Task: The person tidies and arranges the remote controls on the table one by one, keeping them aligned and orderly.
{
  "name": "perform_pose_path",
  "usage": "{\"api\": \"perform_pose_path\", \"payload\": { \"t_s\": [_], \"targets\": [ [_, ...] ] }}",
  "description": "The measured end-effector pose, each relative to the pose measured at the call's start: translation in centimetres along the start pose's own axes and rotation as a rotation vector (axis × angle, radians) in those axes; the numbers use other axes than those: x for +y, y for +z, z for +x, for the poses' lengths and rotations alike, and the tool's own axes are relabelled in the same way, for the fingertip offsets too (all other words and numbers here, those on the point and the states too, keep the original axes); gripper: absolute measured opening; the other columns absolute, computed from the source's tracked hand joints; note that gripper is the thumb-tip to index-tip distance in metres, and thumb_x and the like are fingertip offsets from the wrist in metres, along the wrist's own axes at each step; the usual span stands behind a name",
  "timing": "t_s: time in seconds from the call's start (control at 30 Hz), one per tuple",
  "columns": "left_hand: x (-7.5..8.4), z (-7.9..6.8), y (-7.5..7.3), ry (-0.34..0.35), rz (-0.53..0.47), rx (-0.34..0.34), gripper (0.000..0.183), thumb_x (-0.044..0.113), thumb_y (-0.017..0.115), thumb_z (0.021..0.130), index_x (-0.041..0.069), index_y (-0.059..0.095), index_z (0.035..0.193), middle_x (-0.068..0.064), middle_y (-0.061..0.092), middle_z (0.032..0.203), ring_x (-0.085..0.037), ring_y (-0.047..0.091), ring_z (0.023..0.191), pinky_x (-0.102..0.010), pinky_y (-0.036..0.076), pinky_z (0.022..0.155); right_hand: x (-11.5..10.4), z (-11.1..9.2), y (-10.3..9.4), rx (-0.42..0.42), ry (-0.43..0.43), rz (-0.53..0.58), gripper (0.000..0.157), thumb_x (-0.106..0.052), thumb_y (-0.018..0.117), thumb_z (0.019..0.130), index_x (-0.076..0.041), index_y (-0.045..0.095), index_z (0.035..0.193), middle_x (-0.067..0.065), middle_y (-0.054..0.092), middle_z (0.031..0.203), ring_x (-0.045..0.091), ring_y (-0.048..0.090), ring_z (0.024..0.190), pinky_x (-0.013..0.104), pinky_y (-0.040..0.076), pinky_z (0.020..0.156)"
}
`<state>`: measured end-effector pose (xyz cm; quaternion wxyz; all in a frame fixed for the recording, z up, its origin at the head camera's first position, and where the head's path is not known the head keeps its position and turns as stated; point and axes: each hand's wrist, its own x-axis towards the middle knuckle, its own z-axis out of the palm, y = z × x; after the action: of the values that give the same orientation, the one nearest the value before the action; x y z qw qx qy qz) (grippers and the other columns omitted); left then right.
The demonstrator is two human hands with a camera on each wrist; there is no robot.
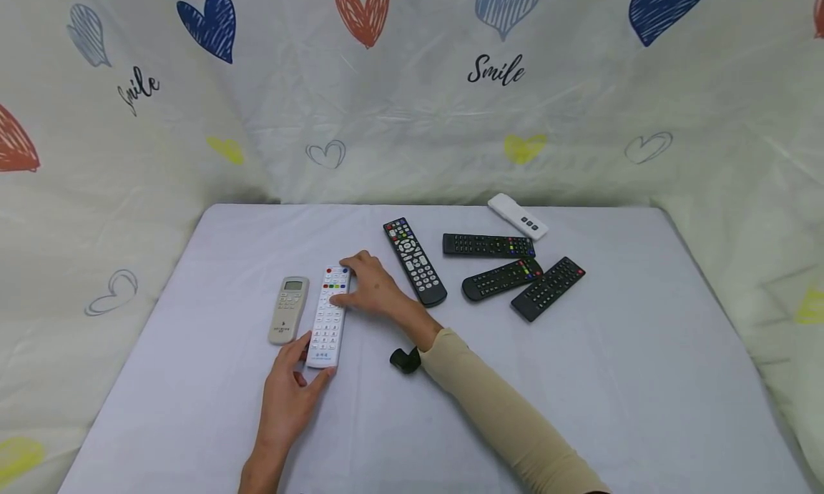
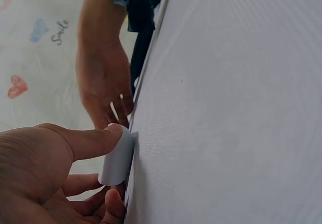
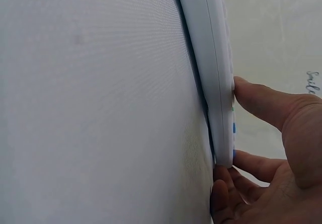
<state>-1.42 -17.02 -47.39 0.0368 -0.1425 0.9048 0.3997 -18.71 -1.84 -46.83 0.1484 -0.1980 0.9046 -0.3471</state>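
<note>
A white remote control (image 1: 327,315) with rows of buttons lies lengthwise between both hands. My left hand (image 1: 287,390) grips its near end, thumb at the right corner and fingers along the left edge. At the far end, my right hand (image 1: 373,285) holds it with the thumb on the button face and fingers round the top. In the right wrist view, the remote's side (image 3: 214,73) lies close along the cloth. Left of it rests a beige remote (image 1: 288,310) with a small display, near my left fingers.
A long black remote (image 1: 415,262) lies beyond my right forearm. Three more black remotes (image 1: 489,246) cluster to the right, with a white remote (image 1: 518,216) behind them at the back edge. White cloth covers the table (image 1: 644,379); a heart-printed curtain (image 1: 412,108) hangs behind.
</note>
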Motion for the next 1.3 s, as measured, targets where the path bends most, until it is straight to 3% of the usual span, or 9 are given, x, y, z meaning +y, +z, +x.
{"api": "perform_pose_path", "payload": {
  "t_s": [0.4, 0.8, 0.97, 1.17, 1.3],
  "targets": [
    [0.0, 0.0, 0.2, -0.025, 0.016, 0.009, 0.082, 0.014, 0.084, 0.087, 0.007, 0.042, 0.158, -0.013, 0.056, 0.137, -0.020, 0.051, 0.095, -0.018, 0.041, 0.072, 0.1, 0.2, 0.2, 0.004, 0.005, -0.014, 0.077, -0.041, 0.083, 0.089, -0.014, 0.051, 0.154, 0.009, 0.053, 0.149, 0.023, 0.052, 0.131, 0.040, 0.050, 0.109],
    [0.3, -0.6, 0.2, 0.043, 0.026, 0.103, 0.080, 0.017, 0.088, 0.084, 0.010, 0.048, 0.153, -0.013, 0.054, 0.142, -0.024, 0.053, 0.112, -0.020, 0.044, 0.076, 0.6, -0.3, -1.2, 0.000, -0.037, 0.134, 0.065, -0.029, 0.078, 0.095, -0.008, 0.052, 0.151, 0.013, 0.054, 0.141, 0.024, 0.056, 0.128, 0.038, 0.050, 0.107],
    [0.6, -0.5, 0.8, 0.101, 0.031, 0.201, 0.074, 0.019, 0.089, 0.084, 0.013, 0.053, 0.148, -0.009, 0.054, 0.141, -0.022, 0.052, 0.119, -0.020, 0.040, 0.081, 1.0, -0.6, -2.3, 0.027, -0.063, 0.188, 0.058, -0.026, 0.074, 0.098, -0.004, 0.054, 0.148, 0.016, 0.056, 0.140, 0.027, 0.058, 0.130, 0.040, 0.051, 0.108],
    [1.6, -0.6, 2.0, 0.250, -0.074, 0.361, 0.061, 0.009, 0.088, 0.083, 0.012, 0.062, 0.137, -0.007, 0.060, 0.128, -0.014, 0.053, 0.112, -0.019, 0.038, 0.078, 1.3, -0.9, -3.2, 0.091, -0.081, 0.249, 0.050, -0.027, 0.069, 0.102, -0.003, 0.058, 0.144, 0.017, 0.060, 0.139, 0.029, 0.059, 0.130, 0.042, 0.054, 0.104],
    [2.8, -0.6, 3.1, 0.305, -0.105, 0.350, 0.055, 0.008, 0.087, 0.084, 0.015, 0.064, 0.134, -0.002, 0.061, 0.125, -0.009, 0.053, 0.109, -0.016, 0.041, 0.077, 1.7, -1.3, -3.9, 0.146, -0.074, 0.284, 0.046, -0.025, 0.068, 0.102, -0.004, 0.059, 0.142, 0.017, 0.061, 0.140, 0.029, 0.060, 0.128, 0.042, 0.055, 0.103]
  ]
}}
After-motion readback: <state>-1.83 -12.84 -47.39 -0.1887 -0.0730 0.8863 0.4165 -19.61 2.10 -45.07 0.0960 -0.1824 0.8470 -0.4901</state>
